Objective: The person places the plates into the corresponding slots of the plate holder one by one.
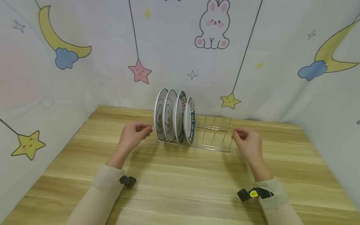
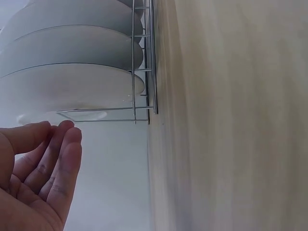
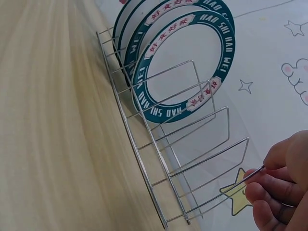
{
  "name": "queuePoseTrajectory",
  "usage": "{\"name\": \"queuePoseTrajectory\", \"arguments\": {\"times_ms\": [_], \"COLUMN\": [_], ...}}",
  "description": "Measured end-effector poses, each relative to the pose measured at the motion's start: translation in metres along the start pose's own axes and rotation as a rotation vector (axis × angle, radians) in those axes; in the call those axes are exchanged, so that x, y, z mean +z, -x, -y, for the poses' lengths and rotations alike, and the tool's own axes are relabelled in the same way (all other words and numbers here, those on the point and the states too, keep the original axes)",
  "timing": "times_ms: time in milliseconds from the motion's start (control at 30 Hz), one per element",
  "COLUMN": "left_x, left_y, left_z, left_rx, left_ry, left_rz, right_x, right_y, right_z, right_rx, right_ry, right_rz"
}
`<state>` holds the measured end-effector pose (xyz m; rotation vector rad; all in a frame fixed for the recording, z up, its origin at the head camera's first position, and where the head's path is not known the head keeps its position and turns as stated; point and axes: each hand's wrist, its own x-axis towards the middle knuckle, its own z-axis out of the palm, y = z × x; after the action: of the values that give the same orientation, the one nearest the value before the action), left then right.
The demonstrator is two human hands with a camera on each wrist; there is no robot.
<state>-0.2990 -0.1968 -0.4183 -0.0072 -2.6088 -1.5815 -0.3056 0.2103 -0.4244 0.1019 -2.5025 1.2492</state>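
Note:
A metal wire dish rack (image 1: 212,147) stands on the wooden table, its dividers upright. Several round plates stand on edge in its left part; the rightmost plate (image 3: 185,67) has a green rim with white and red lettering. My right hand (image 1: 248,143) pinches the end wire at the rack's right side between thumb and fingers. At the opposite end, my left hand (image 1: 135,134) has its thumb and fingertips drawn together right at the end wire, beside the outermost plate (image 2: 72,89). The left wrist view shows that plate's white underside.
The wooden table (image 1: 180,184) stretches out in front of the rack. A white cloth (image 1: 174,50) printed with stars, moons and a rabbit hangs behind and along both sides. Vacant wire slots (image 3: 202,120) lie between the plates and my right hand.

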Motion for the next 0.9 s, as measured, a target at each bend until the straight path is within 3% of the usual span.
{"name": "queuePoseTrajectory", "arguments": {"times_ms": [467,667,767,900], "left_x": [-0.020,-0.023,-0.022,-0.018], "left_y": [0.040,0.055,0.062,0.072], "left_z": [-0.004,-0.008,-0.014,-0.024], "left_rx": [0.061,0.089,0.092,0.109], "left_ry": [-0.082,-0.070,-0.065,-0.061], "left_rz": [-0.010,0.005,0.011,0.029], "right_x": [0.002,-0.001,-0.004,-0.009], "right_y": [0.033,0.045,0.051,0.061], "right_z": [0.008,0.008,0.009,0.010], "right_rx": [-0.103,-0.120,-0.076,0.068], "right_ry": [0.012,0.025,-0.028,-0.162], "right_rz": [-0.027,-0.050,-0.036,0.014]}}
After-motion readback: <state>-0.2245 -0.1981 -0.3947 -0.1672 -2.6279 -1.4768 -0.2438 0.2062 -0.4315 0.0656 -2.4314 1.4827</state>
